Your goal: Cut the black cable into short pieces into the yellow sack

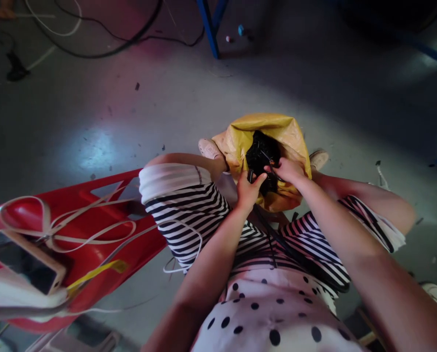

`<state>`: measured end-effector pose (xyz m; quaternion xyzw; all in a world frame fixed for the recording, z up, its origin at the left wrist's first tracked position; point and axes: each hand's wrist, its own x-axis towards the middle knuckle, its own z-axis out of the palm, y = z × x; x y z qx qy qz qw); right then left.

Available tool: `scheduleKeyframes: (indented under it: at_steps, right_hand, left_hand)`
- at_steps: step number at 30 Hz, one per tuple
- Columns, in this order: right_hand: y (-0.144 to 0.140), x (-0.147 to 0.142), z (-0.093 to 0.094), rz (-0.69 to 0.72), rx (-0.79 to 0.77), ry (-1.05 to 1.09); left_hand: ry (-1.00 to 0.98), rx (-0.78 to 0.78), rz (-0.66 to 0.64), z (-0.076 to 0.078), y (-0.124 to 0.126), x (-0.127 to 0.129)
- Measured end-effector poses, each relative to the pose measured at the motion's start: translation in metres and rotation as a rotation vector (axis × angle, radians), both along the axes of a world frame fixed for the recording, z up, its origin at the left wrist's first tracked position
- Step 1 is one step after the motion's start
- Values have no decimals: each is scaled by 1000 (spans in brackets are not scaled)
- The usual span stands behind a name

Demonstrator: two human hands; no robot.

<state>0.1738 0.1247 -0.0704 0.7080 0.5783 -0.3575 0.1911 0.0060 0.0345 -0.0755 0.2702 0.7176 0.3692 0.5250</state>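
The left hand (248, 188) is closed around a black cable (277, 239) near its ridged end. The right hand (288, 170) pinches something small and dark at the mouth of a yellow bag (240, 139); what it is, I cannot tell. The bag sits on the floor (174, 107) between the person's feet, so both hands can reach in. It is open at the top, and a black tangle (261, 149) fills it. The cable runs back from the left hand over the striped lap, so it stays off the floor. To the left is a red stool (94, 264) with a phone (26, 264) and white straps (86, 232) on it, close by.
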Motion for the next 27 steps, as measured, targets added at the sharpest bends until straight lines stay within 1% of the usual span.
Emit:
scheduleKeyframes:
  at_steps: [3, 6, 9, 11, 14, 17, 20, 22, 23, 25, 27]
  right_hand:
    - [37, -17, -22, 32, -32, -88]
    - [56, -29, -44, 55, -59, -110]
    - [65, -35, -64, 84, -82, -151]
    - [70, -37, -75, 103, -83, -168]
    - [76, -41, -88, 123, -86, -186]
    - [80, -44, -95, 134, -112, -195]
    - [78, -39, -92, 144, -125, -172]
    - [71, -29, -80, 139, -98, -142]
    - [64, -22, -71, 126, -72, -114]
    - [45, -7, -45, 66, -12, -13]
    - [17, 8, -13, -58, 15, 175]
  left_hand:
    - [-36, -52, 38, 15, 0, -3]
    - [-89, -145, 50, 27, 1, -4]
    - [-178, -258, 48, 34, 2, -5]
    - [-228, -302, 60, 36, 3, -5]
    - [-267, -311, 77, 38, 3, -5]
    - [-283, -296, 101, 39, 2, -6]
    - [-310, -296, 135, 38, 3, -6]
    - [-324, -294, 162, 37, 5, -6]
    - [-321, -292, 184, 36, 7, -6]
    - [-304, -283, 240, 37, 11, -4]
    - [-307, -258, 278, 40, 15, -3]
